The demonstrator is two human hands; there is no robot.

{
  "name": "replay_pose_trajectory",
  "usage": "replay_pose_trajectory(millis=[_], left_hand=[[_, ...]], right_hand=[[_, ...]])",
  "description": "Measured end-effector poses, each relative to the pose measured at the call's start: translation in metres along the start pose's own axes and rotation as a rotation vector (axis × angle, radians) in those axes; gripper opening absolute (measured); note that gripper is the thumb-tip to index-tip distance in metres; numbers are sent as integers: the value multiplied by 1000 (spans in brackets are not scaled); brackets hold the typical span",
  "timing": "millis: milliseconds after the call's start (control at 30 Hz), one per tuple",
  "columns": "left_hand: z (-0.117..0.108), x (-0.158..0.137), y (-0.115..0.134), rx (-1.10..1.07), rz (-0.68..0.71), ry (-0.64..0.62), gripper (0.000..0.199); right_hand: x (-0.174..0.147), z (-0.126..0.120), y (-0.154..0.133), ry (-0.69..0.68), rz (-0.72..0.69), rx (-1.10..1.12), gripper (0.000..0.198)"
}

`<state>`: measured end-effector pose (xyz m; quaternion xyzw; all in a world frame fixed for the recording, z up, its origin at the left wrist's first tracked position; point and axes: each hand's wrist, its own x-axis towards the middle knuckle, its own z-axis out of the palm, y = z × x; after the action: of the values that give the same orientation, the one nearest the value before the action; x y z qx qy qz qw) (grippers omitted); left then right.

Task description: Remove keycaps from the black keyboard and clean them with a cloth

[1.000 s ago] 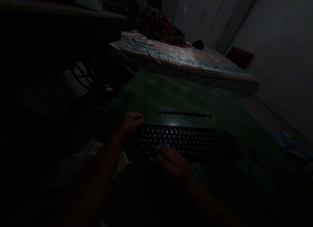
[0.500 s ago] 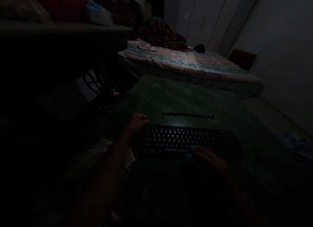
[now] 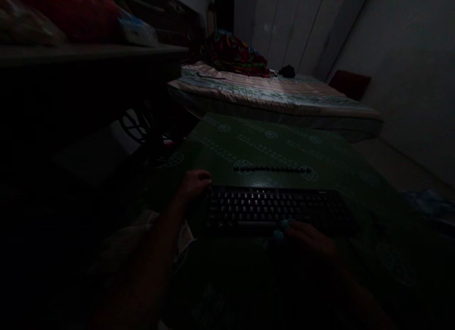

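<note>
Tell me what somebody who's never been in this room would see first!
Probably the pale striped mattress at the back, brightest in this dark room, with a colourful heaped blanket on its far side. Nearer, a black computer keyboard lies on the green globe-printed table. The left hand is by its far left corner; the right hand holds something blue-green at its front edge.

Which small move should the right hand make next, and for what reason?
Probably slide the blue cloth slightly right along the front of the keyboard: the right hand holds it near the right end of the space bar, and the left hand is at the far left corner, perhaps steadying.
</note>
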<state>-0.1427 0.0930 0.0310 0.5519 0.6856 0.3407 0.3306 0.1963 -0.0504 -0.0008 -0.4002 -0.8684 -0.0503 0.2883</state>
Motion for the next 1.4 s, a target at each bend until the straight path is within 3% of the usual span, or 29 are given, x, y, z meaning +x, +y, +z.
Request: replay_pose_trajectory(millis=[133,267,567,733,967,1400], left_hand=[[-2,-4,6,-101,-32,8,25],[-4,-7,11,-101,-49,34,22],[-7,-7,16,-42,-78,16,24],[-7,0,18,30,-101,32,33],[-6,1,25,116,-184,33,29],[-2,-8,32,196,-151,41,34]], right_hand=[[7,-2,4,75,139,5,31],[13,-3,8,65,226,5,30],[19,1,-1,41,242,-96,27],[36,5,-12,-33,271,-69,16],[52,16,-22,-104,230,0,13],[28,-4,-13,-20,252,-8,13]])
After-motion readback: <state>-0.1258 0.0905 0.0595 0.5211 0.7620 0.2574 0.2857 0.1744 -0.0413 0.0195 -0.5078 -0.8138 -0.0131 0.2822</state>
